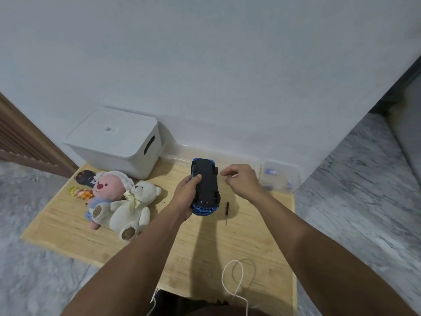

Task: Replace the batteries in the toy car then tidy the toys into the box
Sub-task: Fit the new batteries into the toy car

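Observation:
A blue toy car (206, 185) is held upside down above the wooden table (205, 242), its black underside facing up. My left hand (185, 195) grips it from the left side, thumb on the underside. My right hand (241, 179) hovers just right of the car with fingers loosely curled; whether it pinches something small is too small to tell. A small black screwdriver (227, 213) lies on the table right of the car. A clear plastic container (279, 176) with batteries (272, 172) sits at the far right. The white box (116, 142) stands at the back left, lid on.
A pink plush (107, 190), a white teddy bear (134, 206), a small orange figure (80, 192) and a black remote control (85, 177) lie left of the car. A white cord (234, 281) loops near the table's front edge. The wall runs behind the table.

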A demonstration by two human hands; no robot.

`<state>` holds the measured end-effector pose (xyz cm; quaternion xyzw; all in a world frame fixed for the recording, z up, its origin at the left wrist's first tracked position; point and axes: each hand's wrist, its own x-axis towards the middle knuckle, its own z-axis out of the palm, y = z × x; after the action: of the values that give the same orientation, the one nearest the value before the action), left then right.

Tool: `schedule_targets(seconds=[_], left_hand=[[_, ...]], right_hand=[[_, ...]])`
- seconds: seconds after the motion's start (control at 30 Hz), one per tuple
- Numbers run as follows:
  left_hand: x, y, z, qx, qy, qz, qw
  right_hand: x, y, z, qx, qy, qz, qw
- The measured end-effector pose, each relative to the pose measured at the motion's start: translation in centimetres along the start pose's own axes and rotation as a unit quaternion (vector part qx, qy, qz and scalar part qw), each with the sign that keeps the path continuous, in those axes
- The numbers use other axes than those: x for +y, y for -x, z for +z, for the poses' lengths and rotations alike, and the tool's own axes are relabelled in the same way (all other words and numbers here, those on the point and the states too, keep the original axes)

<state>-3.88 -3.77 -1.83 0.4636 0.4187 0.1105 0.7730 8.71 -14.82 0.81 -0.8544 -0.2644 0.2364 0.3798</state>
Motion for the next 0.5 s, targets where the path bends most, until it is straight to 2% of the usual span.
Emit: schedule_targets(seconds=[0.1,0.2,0.33,0.5], left_hand=[[-0.7,-0.1,-1.1,0.017,0.003,-0.021,1.0],[-1.4,-0.4,-2.1,0.028,0.005,-0.036,0.999],[-2.0,-0.7,-3.1,0.04,0.008,-0.046,0.998],[-2.3,-0.9,-4.3,0.054,0.018,-0.062,0.996]], right_hand=[[2.5,-0.4,1.5,0.007,0.027,0.074,0.997],[4.5,-0.4,3.2,-0.001,0.102,0.124,0.987],[5.7,0.0,5.2,-0.008,0.206,0.136,0.969],[6.5,-0.2,6.7,0.001,0.271,0.139,0.953]])
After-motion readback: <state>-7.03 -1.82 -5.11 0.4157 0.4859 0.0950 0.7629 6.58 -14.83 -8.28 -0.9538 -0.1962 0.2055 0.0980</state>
